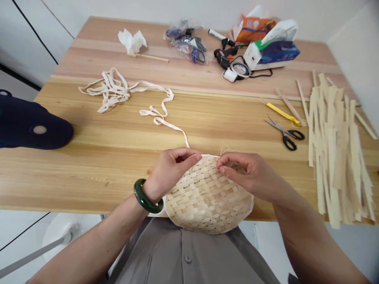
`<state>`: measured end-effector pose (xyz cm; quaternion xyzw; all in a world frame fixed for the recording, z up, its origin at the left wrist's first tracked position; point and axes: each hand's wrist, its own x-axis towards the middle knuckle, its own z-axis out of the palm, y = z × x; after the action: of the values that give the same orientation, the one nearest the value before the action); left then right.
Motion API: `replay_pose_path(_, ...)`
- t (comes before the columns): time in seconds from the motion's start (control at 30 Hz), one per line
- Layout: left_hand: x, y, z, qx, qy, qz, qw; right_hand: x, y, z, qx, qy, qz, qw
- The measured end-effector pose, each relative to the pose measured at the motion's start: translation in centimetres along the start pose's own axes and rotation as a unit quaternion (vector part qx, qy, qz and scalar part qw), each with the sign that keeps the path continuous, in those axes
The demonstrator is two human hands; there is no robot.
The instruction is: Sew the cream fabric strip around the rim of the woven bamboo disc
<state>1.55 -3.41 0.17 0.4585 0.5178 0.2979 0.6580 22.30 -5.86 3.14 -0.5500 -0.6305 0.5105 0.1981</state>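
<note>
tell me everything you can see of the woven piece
The woven piece is a flat, rounded panel of pale, crisscrossed strips, bamboo or wood by the look. White edging runs along its visible rim. It lies at the near side of the table, its lower part reaching past the edge against the grey shirt. The left hand pinches its upper rim; the right hand is at the upper right, partly covering it.

Left hand [179, 165] pinching edge of round woven mat [207, 197], white tape [168, 98] trailing from rim across table [103, 157]; right hand [247, 171] holding needle [214, 167] over mat, scissors [286, 133] lying beside wood strips [334, 154]
</note>
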Motion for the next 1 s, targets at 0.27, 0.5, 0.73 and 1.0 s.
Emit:
replay_pose_path(0.27,0.1,-0.2,0.2,-0.054,-0.006,-0.017,0.998,0.3,0.2,-0.1,0.010,0.000,0.013,1.000)
replay_pose_path(0.5,0.3,-0.3,0.1,-0.049,0.009,-0.010,0.999,0.5,0.0,0.0,0.006,-0.010,0.016,1.000)
replay_pose_path(0.73,0.5,-0.1,0.2,-0.069,0.012,-0.038,0.997,1.2,0.2,-0.3,0.141,0.124,-0.005,0.982)
replay_pose_path(1.0,-0.1,0.2,0.3,-0.049,-0.006,-0.016,0.999,4.0,2.0,-1.6,0.199,-0.019,0.048,0.979)
